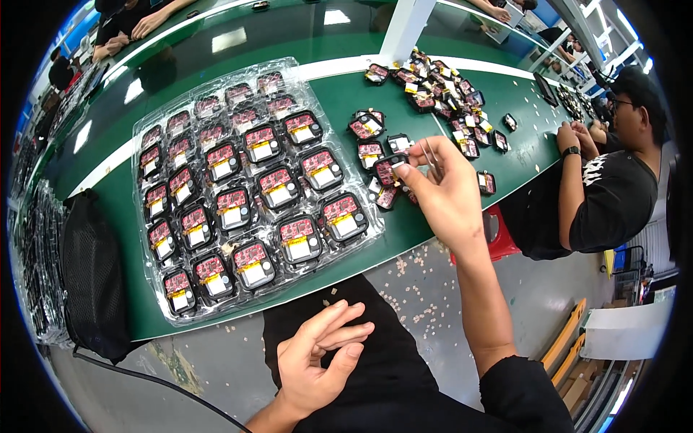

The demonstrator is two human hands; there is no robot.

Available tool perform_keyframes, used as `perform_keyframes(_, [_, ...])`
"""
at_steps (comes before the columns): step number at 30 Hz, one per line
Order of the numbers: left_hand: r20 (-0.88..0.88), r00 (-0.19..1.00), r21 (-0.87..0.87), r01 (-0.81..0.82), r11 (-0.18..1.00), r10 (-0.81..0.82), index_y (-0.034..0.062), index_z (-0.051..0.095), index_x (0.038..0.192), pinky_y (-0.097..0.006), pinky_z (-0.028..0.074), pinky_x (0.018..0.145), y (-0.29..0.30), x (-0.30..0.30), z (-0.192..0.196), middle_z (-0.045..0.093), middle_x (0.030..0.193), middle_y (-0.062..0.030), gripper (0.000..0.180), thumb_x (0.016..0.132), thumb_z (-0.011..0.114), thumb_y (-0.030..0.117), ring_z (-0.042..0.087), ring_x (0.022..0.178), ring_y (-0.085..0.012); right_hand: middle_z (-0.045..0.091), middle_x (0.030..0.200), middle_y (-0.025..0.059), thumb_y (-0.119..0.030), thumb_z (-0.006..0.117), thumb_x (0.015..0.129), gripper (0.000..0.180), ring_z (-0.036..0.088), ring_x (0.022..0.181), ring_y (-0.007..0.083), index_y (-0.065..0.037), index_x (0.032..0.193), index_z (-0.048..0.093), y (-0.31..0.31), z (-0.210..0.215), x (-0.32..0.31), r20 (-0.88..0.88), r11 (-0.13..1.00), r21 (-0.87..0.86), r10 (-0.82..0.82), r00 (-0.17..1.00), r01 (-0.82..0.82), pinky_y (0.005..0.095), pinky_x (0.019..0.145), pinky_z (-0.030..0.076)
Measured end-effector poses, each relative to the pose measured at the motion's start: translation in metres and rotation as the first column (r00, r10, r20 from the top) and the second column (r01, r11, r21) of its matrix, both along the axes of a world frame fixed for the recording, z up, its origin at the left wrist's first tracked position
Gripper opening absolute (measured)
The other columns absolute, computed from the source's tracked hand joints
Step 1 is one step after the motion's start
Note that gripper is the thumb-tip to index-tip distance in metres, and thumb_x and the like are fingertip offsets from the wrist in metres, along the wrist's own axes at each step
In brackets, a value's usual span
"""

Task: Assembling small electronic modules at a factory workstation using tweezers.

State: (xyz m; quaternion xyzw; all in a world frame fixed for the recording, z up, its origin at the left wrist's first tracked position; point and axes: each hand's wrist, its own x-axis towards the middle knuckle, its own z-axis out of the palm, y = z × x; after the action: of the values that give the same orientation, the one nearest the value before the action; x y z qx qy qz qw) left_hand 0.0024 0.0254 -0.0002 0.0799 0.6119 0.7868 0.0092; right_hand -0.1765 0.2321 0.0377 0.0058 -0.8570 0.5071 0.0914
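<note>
Nearest, the person's left hand hangs above the black cloth of the lap, its fingers loosely curled and grasping nothing. Farther out, the right hand pinches a black, rounded-square plastic module with a red circuit board between thumb and fingers; thin metal tweezers also stick out of its grip. The held module is above the green tabletop, just beside a few loose modules and to the right of a clear plastic moulded tray. Rows of similar black-framed modules fill the tray, many showing a blank-looking white rectangular patch and a strip of yellow tape; any print on them is too small to read. Beyond lies a heap of more modules. At the right, a seated co-worker wears a black shirt with white lettering, curved and partly unclear.
</note>
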Motion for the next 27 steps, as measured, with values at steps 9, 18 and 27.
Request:
perform_keyframes(9, [0.05, 0.999, -0.019, 0.011, 1.0, -0.01, -0.0099, 0.045, 0.14, -0.042, 0.062, 0.09, 0.002, 0.002, -0.003, 0.063, 0.128, -0.0308, 0.048, 0.099, 0.064, 0.004, 0.072, 0.106, -0.0372, 0.065, 0.112, 0.018, -0.028, 0.073, 0.091, 0.036, 0.067, 0.098, 0.0359, -0.005, 0.118, 0.068, 0.028, 0.005, -0.076, -0.32, 0.729, 0.617, -0.111, 0.941, 0.296, 0.0465, 0.084, 0.054])
perform_keyframes(18, [0.056, 0.998, -0.016, 0.02, 1.0, -0.019, -0.0107, 0.049, 0.136, -0.042, 0.06, 0.093, 0.008, 0.001, -0.001, 0.064, 0.127, -0.0298, 0.044, 0.096, 0.065, -0.001, 0.071, 0.109, -0.0357, 0.068, 0.107, 0.0156, -0.021, 0.078, 0.084, 0.033, 0.068, 0.095, 0.036, -0.007, 0.112, 0.07, 0.042, 0.011, -0.09, -0.382, 0.719, 0.615, -0.089, 0.92, 0.324, 0.0452, 0.083, 0.054])
perform_keyframes(27, [0.015, 1.0, 0.122, -0.008, 0.993, 0.006, -0.0113, 0.052, 0.137, -0.04, 0.055, 0.101, 0.012, -0.009, 0.011, 0.064, 0.13, -0.0267, 0.049, 0.095, 0.071, 0.006, 0.068, 0.116, -0.033, 0.064, 0.101, 0.0138, -0.012, 0.094, 0.07, 0.061, 0.065, 0.084, 0.0207, 0.0, 0.12, 0.06, -0.013, 0.012, 0.083, -0.498, 0.968, 0.192, 0.238, 0.834, -0.162, 0.0298, 0.07, 0.054])
